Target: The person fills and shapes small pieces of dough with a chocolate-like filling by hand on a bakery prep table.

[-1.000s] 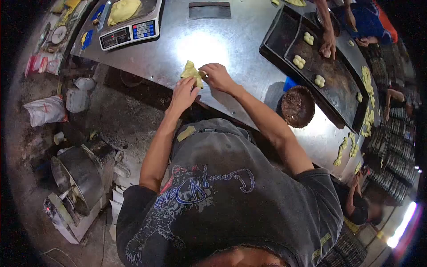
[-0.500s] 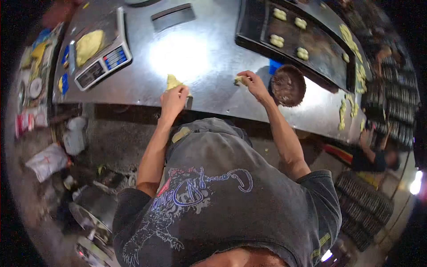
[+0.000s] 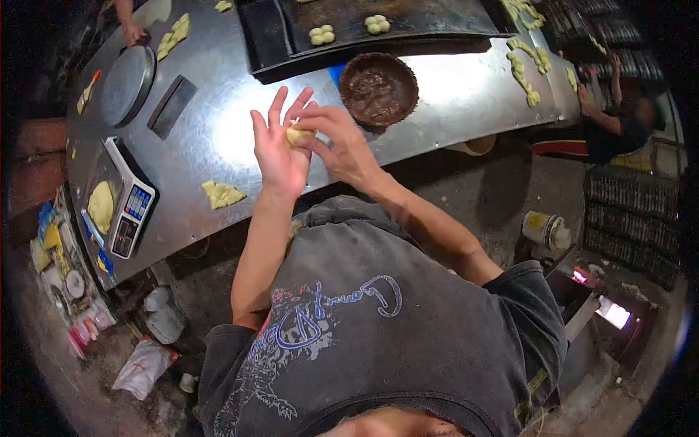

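Observation:
Above the steel table's near edge, my left hand (image 3: pixel 278 156) is turned palm up with its fingers spread. A small lump of yellow dough (image 3: pixel 297 136) rests against that palm. My right hand (image 3: pixel 341 146) has its fingers closed on this dough from the right side, hiding part of it. Just beyond my hands stands a round bowl (image 3: pixel 379 91) with dark brown contents. To the left, a flat torn piece of dough (image 3: pixel 222 194) lies near the table edge.
A digital scale (image 3: pixel 129 207) carries a dough slab (image 3: pixel 101 206). A dark baking tray (image 3: pixel 415 18) holds clustered dough balls (image 3: pixel 321 35). A flat scraper (image 3: pixel 172 107) and a round metal lid or pan (image 3: pixel 127 86) lie left. Other people work at the far left and right.
The view has turned to the right. My hands, previously apart, have come together. My left hand has let go of the larger dough piece and opened; my right hand brought the small dough to its palm.

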The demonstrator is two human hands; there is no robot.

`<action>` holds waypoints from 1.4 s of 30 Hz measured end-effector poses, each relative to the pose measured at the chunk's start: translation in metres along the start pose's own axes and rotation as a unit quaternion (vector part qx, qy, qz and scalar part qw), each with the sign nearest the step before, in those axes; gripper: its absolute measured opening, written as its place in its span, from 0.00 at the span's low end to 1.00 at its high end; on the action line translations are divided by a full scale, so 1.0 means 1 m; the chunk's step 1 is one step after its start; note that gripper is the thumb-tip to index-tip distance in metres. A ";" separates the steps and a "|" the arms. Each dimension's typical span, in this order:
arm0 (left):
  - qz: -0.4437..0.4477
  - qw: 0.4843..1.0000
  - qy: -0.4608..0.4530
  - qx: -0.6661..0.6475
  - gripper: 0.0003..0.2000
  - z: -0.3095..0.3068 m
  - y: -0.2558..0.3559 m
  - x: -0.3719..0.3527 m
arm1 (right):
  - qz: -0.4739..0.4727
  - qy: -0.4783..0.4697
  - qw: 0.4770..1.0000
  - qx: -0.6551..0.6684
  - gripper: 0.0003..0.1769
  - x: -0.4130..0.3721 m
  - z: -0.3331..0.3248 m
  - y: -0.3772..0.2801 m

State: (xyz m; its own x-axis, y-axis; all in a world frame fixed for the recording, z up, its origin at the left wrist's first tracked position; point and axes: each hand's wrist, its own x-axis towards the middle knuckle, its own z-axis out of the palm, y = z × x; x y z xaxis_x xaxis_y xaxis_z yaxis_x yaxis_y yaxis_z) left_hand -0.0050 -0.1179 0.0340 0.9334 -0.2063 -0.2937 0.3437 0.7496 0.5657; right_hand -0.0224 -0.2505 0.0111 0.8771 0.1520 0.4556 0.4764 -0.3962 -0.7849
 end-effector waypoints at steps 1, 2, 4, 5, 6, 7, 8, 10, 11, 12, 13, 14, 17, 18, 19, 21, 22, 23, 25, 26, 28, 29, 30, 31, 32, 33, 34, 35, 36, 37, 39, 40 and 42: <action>0.012 1.000 -0.022 0.014 0.34 0.005 -0.009 0.000 | 0.014 0.024 1.000 -0.001 0.13 0.000 -0.010 0.002; 0.091 0.988 -0.027 0.123 0.33 0.013 -0.023 0.000 | 0.074 0.057 0.994 0.056 0.13 -0.004 -0.018 0.000; 0.264 0.887 -0.052 0.376 0.30 0.019 -0.039 -0.001 | 0.244 0.021 0.924 0.294 0.12 -0.012 -0.031 0.005; 0.330 0.825 -0.073 0.453 0.28 0.020 -0.043 -0.002 | 0.319 0.001 0.857 0.404 0.11 -0.015 -0.038 0.008; 0.391 0.751 -0.094 0.524 0.27 0.022 -0.047 -0.002 | 0.345 -0.007 0.826 0.445 0.12 -0.020 -0.043 0.009; 0.445 0.668 -0.115 0.585 0.27 0.022 -0.052 -0.002 | 0.370 -0.015 0.793 0.484 0.12 -0.027 -0.049 0.007; 0.477 0.648 -0.140 0.577 0.24 0.015 -0.060 0.001 | 0.395 -0.025 0.756 0.521 0.12 -0.035 -0.055 0.005; 0.482 0.645 -0.159 0.571 0.22 0.012 -0.077 0.003 | 0.428 -0.047 0.695 0.576 0.14 -0.046 -0.064 0.016; 0.486 0.644 -0.167 0.567 0.22 0.009 -0.086 0.004 | 0.438 -0.044 0.691 0.574 0.13 -0.047 -0.069 0.022; 0.459 0.655 -0.167 0.576 0.26 0.001 -0.096 0.005 | 0.447 -0.044 0.687 0.571 0.12 -0.039 -0.078 0.020; 0.444 0.661 -0.151 0.586 0.28 -0.003 -0.107 0.008 | 0.457 -0.045 0.683 0.568 0.12 -0.034 -0.084 0.021; 0.430 0.666 -0.133 0.595 0.31 -0.006 -0.120 0.012 | 0.449 -0.071 0.701 0.549 0.10 -0.037 -0.083 0.045; 0.273 0.691 -0.054 0.667 0.41 -0.009 -0.130 -0.003 | 0.266 -0.173 0.894 0.317 0.11 -0.030 -0.085 0.118; 0.219 0.714 -0.037 0.664 0.40 -0.020 -0.133 -0.008 | 0.258 -0.176 0.936 0.160 0.09 -0.028 -0.087 0.137; 0.166 0.734 -0.020 0.658 0.39 -0.033 -0.135 -0.014 | 0.240 -0.171 0.955 -0.001 0.08 -0.024 -0.091 0.152; 0.041 0.781 -0.005 0.623 0.29 -0.062 -0.131 -0.029 | 0.181 -0.161 0.950 -0.196 0.07 -0.029 -0.092 0.174; 0.017 0.782 0.000 0.623 0.27 -0.070 -0.126 -0.038 | 0.147 -0.161 0.949 -0.230 0.07 -0.035 -0.089 0.186; -0.009 0.782 0.005 0.623 0.25 -0.076 -0.124 -0.048 | 0.114 -0.160 0.945 -0.264 0.07 -0.044 -0.083 0.196; 0.003 0.799 0.063 0.598 0.22 -0.077 -0.118 -0.064 | 0.121 -0.196 0.933 -0.276 0.09 -0.043 -0.075 0.190; 0.011 0.806 0.089 0.585 0.20 -0.077 -0.113 -0.067 | 0.164 -0.224 0.923 -0.265 0.08 -0.040 -0.072 0.188; -0.009 0.815 0.107 0.569 0.21 -0.074 -0.101 -0.069 | 0.241 -0.238 0.914 -0.224 0.08 -0.029 -0.069 0.179; -0.018 0.819 0.114 0.562 0.21 -0.073 -0.094 -0.068 | 0.274 -0.224 0.915 -0.194 0.07 -0.022 -0.069 0.180; -0.007 0.827 0.105 0.553 0.21 -0.073 -0.088 -0.065 | 0.306 -0.209 0.914 -0.163 0.08 -0.017 -0.069 0.180; 0.003 0.834 0.096 0.543 0.21 -0.073 -0.083 -0.061 | 0.358 -0.203 0.909 -0.072 0.08 -0.014 -0.069 0.180; 0.012 0.841 0.086 0.534 0.21 -0.073 -0.078 -0.056 | 0.406 -0.194 0.893 0.020 0.09 -0.012 -0.069 0.178; 0.022 0.843 0.068 0.533 0.21 -0.070 -0.072 -0.052 | 0.448 -0.184 0.868 0.111 0.09 -0.008 -0.071 0.173; 0.033 0.846 0.049 0.531 0.21 -0.067 -0.065 -0.047 | 0.515 -0.191 0.814 0.188 0.11 -0.006 -0.075 0.166; 0.045 0.848 0.031 0.528 0.22 -0.063 -0.058 -0.042 | 0.509 -0.167 0.791 0.296 0.11 -0.005 -0.075 0.159; 0.066 0.848 0.011 0.526 0.21 -0.058 -0.054 -0.037 | 0.497 -0.143 0.756 0.401 0.11 -0.006 -0.075 0.143; 0.087 0.848 -0.008 0.523 0.21 -0.054 -0.050 -0.032 | 0.478 -0.118 0.711 0.501 0.11 -0.004 -0.074 0.123; 0.118 0.830 -0.038 0.544 0.20 -0.045 -0.041 -0.027 | 0.454 -0.102 0.663 0.587 0.14 0.005 -0.072 0.076; 0.128 0.813 -0.050 0.566 0.19 -0.040 -0.036 -0.026 | 0.440 -0.094 0.636 0.627 0.16 0.007 -0.068 0.054; 0.168 0.814 -0.076 0.551 0.18 -0.022 -0.024 -0.027 | 0.392 -0.081 0.671 0.624 0.20 0.003 -0.051 0.025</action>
State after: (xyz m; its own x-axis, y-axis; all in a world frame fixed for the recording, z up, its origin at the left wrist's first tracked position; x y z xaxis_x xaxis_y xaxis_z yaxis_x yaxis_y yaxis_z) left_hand -0.0404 -0.1165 0.0116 0.9672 -0.2442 0.0706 -0.1268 -0.2228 0.9666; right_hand -0.0106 -0.3061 0.0144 0.8349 0.4772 -0.2742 -0.5440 0.6398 -0.5428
